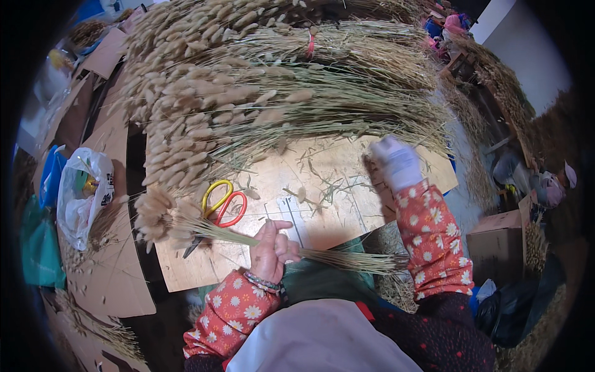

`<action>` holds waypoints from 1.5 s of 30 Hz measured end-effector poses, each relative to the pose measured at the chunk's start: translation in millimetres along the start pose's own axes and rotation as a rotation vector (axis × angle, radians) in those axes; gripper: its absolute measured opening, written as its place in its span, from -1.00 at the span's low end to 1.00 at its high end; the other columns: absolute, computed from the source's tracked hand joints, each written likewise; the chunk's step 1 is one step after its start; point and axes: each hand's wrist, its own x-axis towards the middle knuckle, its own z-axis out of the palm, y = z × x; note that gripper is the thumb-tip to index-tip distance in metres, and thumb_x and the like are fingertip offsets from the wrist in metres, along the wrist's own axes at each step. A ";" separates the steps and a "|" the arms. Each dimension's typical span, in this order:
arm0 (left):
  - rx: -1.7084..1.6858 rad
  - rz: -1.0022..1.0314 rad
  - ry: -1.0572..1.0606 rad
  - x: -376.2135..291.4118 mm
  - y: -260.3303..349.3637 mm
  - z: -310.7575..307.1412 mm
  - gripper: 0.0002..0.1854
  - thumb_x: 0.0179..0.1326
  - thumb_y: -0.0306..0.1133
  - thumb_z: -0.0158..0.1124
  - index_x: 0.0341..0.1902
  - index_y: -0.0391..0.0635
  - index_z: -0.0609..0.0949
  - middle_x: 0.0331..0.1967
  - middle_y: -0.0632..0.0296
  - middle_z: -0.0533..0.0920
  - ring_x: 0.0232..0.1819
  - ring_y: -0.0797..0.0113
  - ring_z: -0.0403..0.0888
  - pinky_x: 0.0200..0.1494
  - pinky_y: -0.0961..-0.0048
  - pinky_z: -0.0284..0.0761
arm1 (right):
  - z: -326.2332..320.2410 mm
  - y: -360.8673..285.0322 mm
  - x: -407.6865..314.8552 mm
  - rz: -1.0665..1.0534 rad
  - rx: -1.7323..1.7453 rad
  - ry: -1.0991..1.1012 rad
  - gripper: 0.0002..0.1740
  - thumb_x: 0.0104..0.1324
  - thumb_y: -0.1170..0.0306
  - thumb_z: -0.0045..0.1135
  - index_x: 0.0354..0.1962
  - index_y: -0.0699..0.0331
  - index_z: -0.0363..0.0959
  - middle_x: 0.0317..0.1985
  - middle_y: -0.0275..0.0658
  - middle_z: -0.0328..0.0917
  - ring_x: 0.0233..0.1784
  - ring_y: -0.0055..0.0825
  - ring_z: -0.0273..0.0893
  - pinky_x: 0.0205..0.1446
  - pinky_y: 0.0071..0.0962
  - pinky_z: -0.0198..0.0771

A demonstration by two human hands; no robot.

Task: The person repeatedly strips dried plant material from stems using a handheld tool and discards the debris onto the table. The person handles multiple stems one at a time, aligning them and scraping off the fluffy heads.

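My bare left hand [274, 244] is closed around a small bunch of dried bunny-tail grass [223, 232]. The bunch's fluffy heads point left, and its cut stems reach right past my lap. My right hand [397, 160], in a white glove, is blurred over the right part of the wooden board [260, 186], by the stem ends of the large grass pile [325, 107]. Whether its fingers hold a stem cannot be told. Beside the bunch's heads lie scissors [232, 211] with one yellow and one red handle loop, their blades partly hidden under the stems.
A marked white strip [293, 221] and loose stem bits lie on the board. At left, a white plastic bag [86, 200] sits on cardboard [116, 279] near a blue container [52, 176]. At right stand a cardboard box [495, 237] and a rack of dried grass [492, 79].
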 end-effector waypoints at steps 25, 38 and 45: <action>0.124 0.092 0.048 0.9 -0.4 -1.3 -0.50 0.45 -0.04 -0.17 0.20 -0.20 0.36 -0.72 0.43 0.18 -0.67 0.38 0.32 -0.50 0.34 0.51 | -108.3 -167.2 -60.9 -0.520 0.282 0.377 -0.76 0.12 0.26 0.02 -0.28 0.17 0.39 -0.62 -0.36 0.33 -0.63 -0.46 0.36 -0.49 -0.37 0.34; -0.125 0.039 0.004 4.4 23.8 -6.9 -0.43 0.42 -0.04 -0.07 0.31 -0.22 0.28 -0.76 0.41 0.15 -0.67 0.35 0.39 -0.61 0.40 0.39 | -6.0 -36.8 -119.7 -0.126 -0.091 -0.192 -0.75 0.25 0.25 0.01 -0.10 -0.03 0.42 -0.45 -0.33 0.44 -0.35 -0.35 0.52 -0.26 -0.28 0.37; -0.146 0.155 0.010 8.3 25.5 -9.6 -0.65 0.46 -0.16 -0.11 0.08 -0.17 0.43 -0.80 0.45 0.06 -0.79 0.49 0.14 -0.67 0.57 0.21 | 2.3 5.3 -112.5 0.013 -0.181 -0.417 -0.83 0.27 0.28 0.00 -0.17 0.00 0.42 -0.36 -0.22 0.49 -0.31 -0.21 0.55 -0.25 -0.18 0.43</action>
